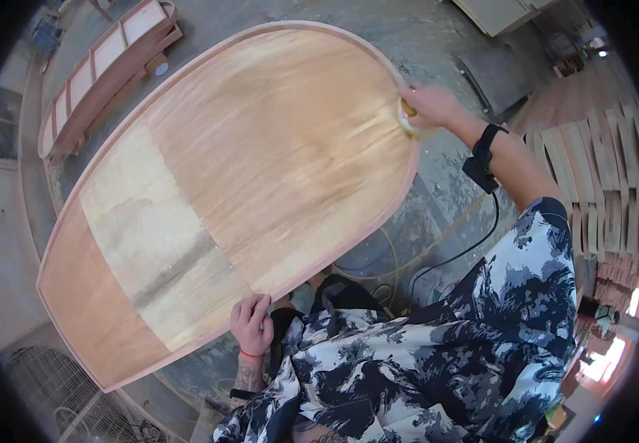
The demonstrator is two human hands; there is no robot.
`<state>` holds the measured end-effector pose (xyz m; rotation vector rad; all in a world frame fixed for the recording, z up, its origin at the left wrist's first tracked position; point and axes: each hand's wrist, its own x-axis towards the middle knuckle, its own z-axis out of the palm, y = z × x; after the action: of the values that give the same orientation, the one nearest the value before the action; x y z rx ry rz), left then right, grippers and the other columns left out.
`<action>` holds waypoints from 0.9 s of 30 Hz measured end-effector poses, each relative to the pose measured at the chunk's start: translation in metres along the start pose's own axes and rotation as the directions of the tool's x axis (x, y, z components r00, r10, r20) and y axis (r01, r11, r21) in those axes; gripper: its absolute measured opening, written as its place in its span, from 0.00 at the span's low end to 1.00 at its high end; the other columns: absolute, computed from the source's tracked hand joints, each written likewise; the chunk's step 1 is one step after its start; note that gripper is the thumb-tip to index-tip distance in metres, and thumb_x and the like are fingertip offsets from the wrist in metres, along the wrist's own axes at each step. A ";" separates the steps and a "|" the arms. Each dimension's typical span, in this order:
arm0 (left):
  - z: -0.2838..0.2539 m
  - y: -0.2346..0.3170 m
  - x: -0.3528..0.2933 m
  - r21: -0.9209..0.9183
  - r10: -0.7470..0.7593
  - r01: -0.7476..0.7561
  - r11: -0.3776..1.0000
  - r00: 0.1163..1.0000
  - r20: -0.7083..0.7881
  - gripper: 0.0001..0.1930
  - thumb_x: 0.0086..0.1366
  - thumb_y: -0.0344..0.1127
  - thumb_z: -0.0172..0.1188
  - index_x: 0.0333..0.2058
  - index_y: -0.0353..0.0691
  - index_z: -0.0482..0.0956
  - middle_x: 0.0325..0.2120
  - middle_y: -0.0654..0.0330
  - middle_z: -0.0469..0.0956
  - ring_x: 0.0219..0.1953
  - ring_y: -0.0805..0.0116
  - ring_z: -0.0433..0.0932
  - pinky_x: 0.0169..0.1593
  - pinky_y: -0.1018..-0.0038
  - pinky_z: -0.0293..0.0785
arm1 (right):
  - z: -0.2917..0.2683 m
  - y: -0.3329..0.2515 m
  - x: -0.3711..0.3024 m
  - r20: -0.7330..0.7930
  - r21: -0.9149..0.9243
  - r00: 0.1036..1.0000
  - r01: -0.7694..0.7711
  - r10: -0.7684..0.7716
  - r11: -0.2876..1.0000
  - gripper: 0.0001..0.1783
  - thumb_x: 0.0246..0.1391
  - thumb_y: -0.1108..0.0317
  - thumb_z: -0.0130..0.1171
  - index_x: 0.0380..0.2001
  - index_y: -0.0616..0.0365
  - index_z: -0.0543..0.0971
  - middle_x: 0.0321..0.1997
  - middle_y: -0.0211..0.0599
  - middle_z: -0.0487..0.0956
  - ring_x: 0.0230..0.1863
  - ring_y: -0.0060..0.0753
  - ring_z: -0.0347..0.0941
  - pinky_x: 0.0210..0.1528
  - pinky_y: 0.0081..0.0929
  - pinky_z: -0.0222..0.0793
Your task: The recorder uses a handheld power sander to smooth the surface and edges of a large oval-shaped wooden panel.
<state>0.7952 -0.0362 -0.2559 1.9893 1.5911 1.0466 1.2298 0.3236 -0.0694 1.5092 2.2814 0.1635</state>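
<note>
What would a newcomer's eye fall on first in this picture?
The large pale wooden panel, slanting across the middle with a raised rim and one rounded end. Next, at that rounded end, the right hand gripping a partly hidden, round yellowish tool. The black, white and grey patterned shirt also stands out, at lower right.

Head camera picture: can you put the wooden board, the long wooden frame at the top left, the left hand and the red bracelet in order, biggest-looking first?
1. Wooden board
2. Long wooden frame
3. Left hand
4. Red bracelet

That's only how big they look here.
</note>
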 end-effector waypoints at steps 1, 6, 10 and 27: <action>0.001 0.004 -0.004 -0.006 -0.006 0.006 1.000 1.000 -0.010 0.23 0.46 0.23 0.56 0.44 0.42 0.82 0.39 0.58 0.80 0.41 0.56 0.76 0.45 0.63 0.73 | -0.007 0.006 0.001 -0.060 -0.064 0.998 -0.021 0.017 0.998 0.33 0.41 0.58 0.62 0.55 0.43 0.71 0.45 0.47 0.76 0.40 0.54 0.78 0.39 0.46 0.76; 0.003 0.019 -0.016 -0.020 0.030 -0.030 0.999 0.999 -0.029 0.22 0.44 0.25 0.57 0.42 0.43 0.83 0.39 0.58 0.79 0.41 0.55 0.76 0.45 0.63 0.73 | -0.043 0.031 0.008 -0.253 -0.182 0.967 -0.089 0.040 0.979 0.31 0.45 0.56 0.61 0.55 0.43 0.69 0.48 0.41 0.75 0.41 0.51 0.78 0.38 0.44 0.76; 0.002 0.019 -0.011 0.000 0.051 -0.051 0.999 0.999 -0.017 0.23 0.43 0.25 0.57 0.42 0.43 0.83 0.39 0.59 0.79 0.41 0.55 0.76 0.45 0.63 0.73 | -0.056 0.044 0.019 -0.388 -0.263 0.921 -0.129 0.018 0.956 0.30 0.46 0.57 0.62 0.55 0.43 0.69 0.47 0.39 0.75 0.42 0.49 0.78 0.38 0.44 0.76; 0.000 -0.009 0.003 -0.007 0.041 -0.041 0.999 0.998 0.042 0.23 0.45 0.26 0.58 0.44 0.42 0.82 0.40 0.58 0.80 0.40 0.54 0.77 0.45 0.62 0.75 | 0.054 -0.094 -0.128 -0.003 0.416 0.999 0.039 -0.041 0.909 0.32 0.42 0.51 0.66 0.51 0.53 0.73 0.47 0.46 0.77 0.48 0.52 0.76 0.49 0.42 0.74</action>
<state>0.7895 -0.0309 -0.2609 2.0342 1.5299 1.0164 1.2135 0.1630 -0.1146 1.6507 2.4470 -0.3651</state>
